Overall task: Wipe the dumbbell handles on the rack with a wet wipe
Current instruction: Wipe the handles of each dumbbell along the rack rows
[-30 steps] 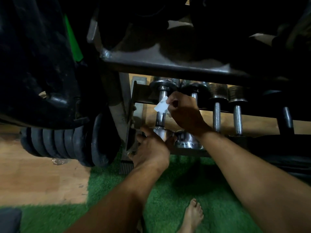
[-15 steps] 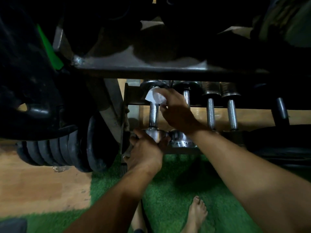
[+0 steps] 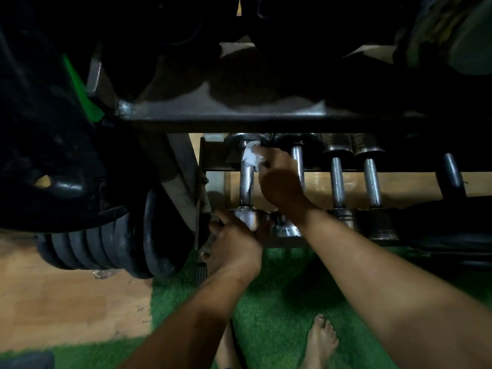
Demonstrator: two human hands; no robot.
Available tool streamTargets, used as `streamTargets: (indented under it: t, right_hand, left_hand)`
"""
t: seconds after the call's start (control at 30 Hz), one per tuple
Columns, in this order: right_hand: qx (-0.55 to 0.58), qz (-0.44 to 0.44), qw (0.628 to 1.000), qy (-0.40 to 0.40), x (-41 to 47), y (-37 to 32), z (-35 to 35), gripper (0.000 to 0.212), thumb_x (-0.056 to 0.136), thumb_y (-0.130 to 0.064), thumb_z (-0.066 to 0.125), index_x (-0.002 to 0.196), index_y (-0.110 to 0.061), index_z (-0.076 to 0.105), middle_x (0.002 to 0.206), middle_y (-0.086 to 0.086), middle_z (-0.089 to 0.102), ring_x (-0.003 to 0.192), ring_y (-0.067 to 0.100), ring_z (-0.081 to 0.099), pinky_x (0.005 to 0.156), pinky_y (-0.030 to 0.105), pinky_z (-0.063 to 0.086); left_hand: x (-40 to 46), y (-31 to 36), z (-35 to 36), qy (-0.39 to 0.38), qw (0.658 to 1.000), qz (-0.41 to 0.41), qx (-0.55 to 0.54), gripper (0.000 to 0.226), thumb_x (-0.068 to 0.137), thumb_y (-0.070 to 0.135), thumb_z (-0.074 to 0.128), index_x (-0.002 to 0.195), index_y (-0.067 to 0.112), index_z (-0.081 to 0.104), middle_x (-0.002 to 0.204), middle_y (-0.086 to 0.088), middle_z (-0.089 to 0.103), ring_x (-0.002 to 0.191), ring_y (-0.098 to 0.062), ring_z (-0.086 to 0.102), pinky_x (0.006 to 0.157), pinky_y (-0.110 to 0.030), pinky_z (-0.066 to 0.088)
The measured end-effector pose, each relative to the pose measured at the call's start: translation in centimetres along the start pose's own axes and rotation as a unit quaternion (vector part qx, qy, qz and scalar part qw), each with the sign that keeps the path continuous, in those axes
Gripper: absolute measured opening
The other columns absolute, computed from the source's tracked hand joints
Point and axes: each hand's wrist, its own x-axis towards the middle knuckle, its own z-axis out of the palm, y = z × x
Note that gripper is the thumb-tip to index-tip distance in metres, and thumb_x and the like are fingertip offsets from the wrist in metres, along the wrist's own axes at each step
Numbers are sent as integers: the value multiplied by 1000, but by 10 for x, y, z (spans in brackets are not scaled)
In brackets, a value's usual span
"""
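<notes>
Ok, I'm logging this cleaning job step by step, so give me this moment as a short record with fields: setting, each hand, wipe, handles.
setting: lower shelf of a dumbbell rack, green turf floor
left hand: grips the near head of the leftmost dumbbell
right hand: holds the wet wipe, fingers curled round it
wipe position: on the far end of the leftmost dumbbell's handle
other handles: three bare chrome handles to the right
also: stacked black weight plates at left
</notes>
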Motion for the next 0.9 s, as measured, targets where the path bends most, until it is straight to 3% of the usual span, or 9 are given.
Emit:
streamTargets:
  t: [0.13,0.23,0.33,0.4,0.53,0.63,0.7,0.8,0.9]
  right_hand:
    - [50,59,995,62,0,-9,2,35,83,-11,53,110,-11,76,109,12,73,105,29,66,92,38,51]
    - [-2,-41,996,83,-9,-14,9,32,87,-6,53,110,-7,75,111,14,68,102,24,65,92,33,52]
    - [-39,-120,986,105,-14,-11,18,27,90,5,56,112,0,71,114,17,67,104,14,63,96,17,47]
    - [4,-70,993,99,-11,-12,17,24,95,-3,53,109,-4,73,114,11,68,103,6,62,96,19,47]
    - [48,113,991,49,0,-5,16,20,82,-14,62,94,-16,77,95,6,76,93,27,70,86,40,55]
    - [145,246,958,-28,14,10,20,17,74,-11,60,73,-21,73,77,8,74,83,34,71,79,56,58]
    - [145,222,964,-5,14,16,23,18,74,-14,60,70,-27,71,75,4,73,82,33,71,78,57,58]
    - [168,171,970,35,-1,-4,9,16,81,-12,63,83,-24,74,83,-2,74,85,23,71,79,41,58]
    - [176,244,953,-37,7,-7,0,24,88,-3,58,76,-20,68,76,-3,64,77,18,62,82,41,54]
  left_hand:
    - [0,-1,0,5,1000,0,3,120,83,78,58,158,7,-3,155,-22,28,131,-48,49,110,-61,38]
    - [0,-1,1,13,1000,4,4,115,83,79,56,156,8,3,150,-22,33,126,-49,52,106,-60,40]
    - [1,-1,2,16,1000,7,4,109,84,78,55,155,10,6,148,-20,35,126,-49,53,105,-60,41]
    - [1,-2,2,16,1000,5,1,110,84,78,56,154,9,7,149,-20,35,126,-47,53,105,-59,41]
    - [1,-3,2,15,1000,12,-7,114,81,79,58,155,9,6,148,-20,36,126,-45,53,105,-59,42]
    - [1,-4,2,14,1000,15,-3,115,82,77,60,155,9,4,151,-19,33,127,-44,52,105,-60,41]
    - [1,-4,2,13,1000,17,-4,115,83,77,59,156,10,2,152,-19,32,129,-45,50,106,-61,40]
    - [1,-5,3,19,1000,21,-5,111,82,79,56,154,10,8,149,-19,35,129,-45,50,106,-62,40]
    - [0,-5,2,11,1000,19,-4,112,83,79,55,155,10,4,152,-20,33,132,-44,48,108,-63,38]
